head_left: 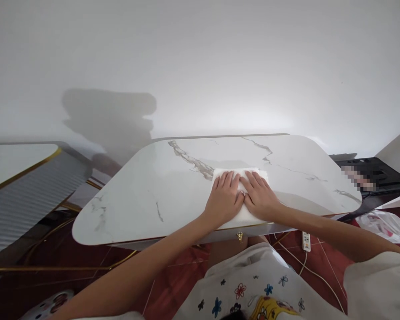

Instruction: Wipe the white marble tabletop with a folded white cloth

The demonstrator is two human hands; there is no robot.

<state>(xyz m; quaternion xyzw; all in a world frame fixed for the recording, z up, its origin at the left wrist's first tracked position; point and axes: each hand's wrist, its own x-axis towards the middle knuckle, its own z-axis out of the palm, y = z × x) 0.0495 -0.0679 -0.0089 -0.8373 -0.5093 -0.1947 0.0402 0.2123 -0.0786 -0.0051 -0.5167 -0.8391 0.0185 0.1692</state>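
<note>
Both palms lie side by side on a folded white cloth or paper towel [242, 217]; which of the two it is I cannot tell. Flat on its left part rests my left hand [224, 195], fingers stretched away from me. My right hand [258, 195] presses the right part in the same way, the thumbs meeting in the middle. Beneath the folded sheet is a white marble-patterned tabletop [130, 191] with grey-brown veins and a gold edge. A small gold knob [240, 236] shows on the front below my hands.
A white wall [200, 66] stands behind the table. At left is another marble-topped cabinet [26, 178]. A black case [383, 178] and a plastic bag [383, 226] are at right. A power strip [306, 242] with a white cord hangs or lies below, above red floor tiles [176, 284].
</note>
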